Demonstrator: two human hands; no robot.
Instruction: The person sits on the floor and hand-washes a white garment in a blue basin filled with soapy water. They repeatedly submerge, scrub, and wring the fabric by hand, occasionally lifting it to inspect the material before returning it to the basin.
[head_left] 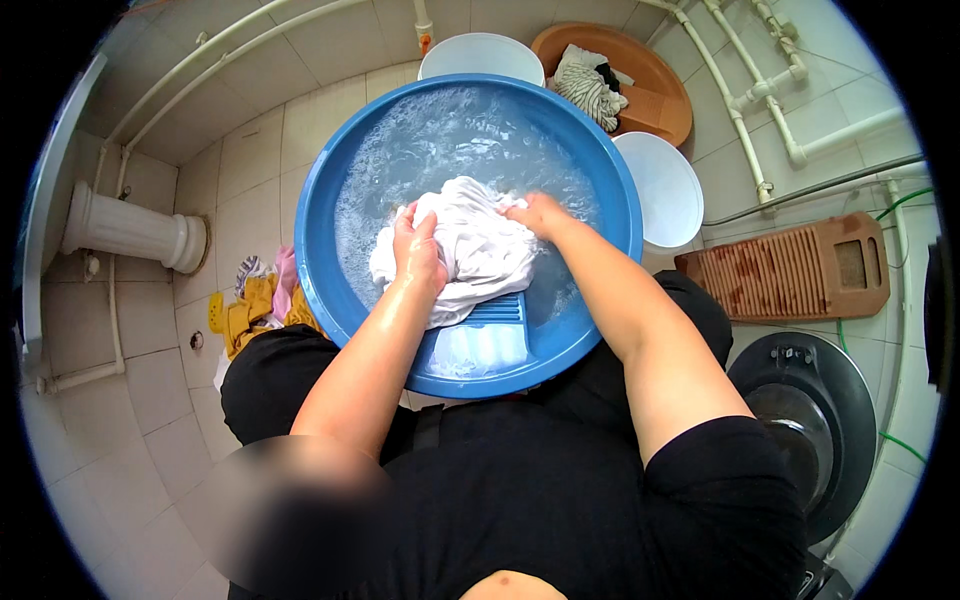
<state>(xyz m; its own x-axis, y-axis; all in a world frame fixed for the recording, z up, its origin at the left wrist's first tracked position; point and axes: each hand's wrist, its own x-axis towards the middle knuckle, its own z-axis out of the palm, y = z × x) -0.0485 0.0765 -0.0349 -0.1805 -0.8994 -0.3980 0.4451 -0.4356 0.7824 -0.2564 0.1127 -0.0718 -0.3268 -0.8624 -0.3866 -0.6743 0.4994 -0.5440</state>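
A wet, bunched white cloth (485, 240) lies in the big blue basin (313, 205), partly over the ridged washboard (490, 312) built into its near side. Cloudy, sudsy water (470, 130) fills the basin beyond it. My left hand (420, 252) grips the cloth's left side, thumb up, with some fingers hidden in the folds. At the right edge of the cloth, my right hand (543, 215) is closed on a fold close to the water. Whether the cloth is a garment cannot be made out.
Behind the basin stand a white bucket (482, 55) and a brown tub (665, 85) holding striped laundry (588, 85). Rightward are another white bucket (660, 190), a brown washboard (785, 270) and a dark round basin (815, 420). Yellow and pink clothes (258, 300) lie left.
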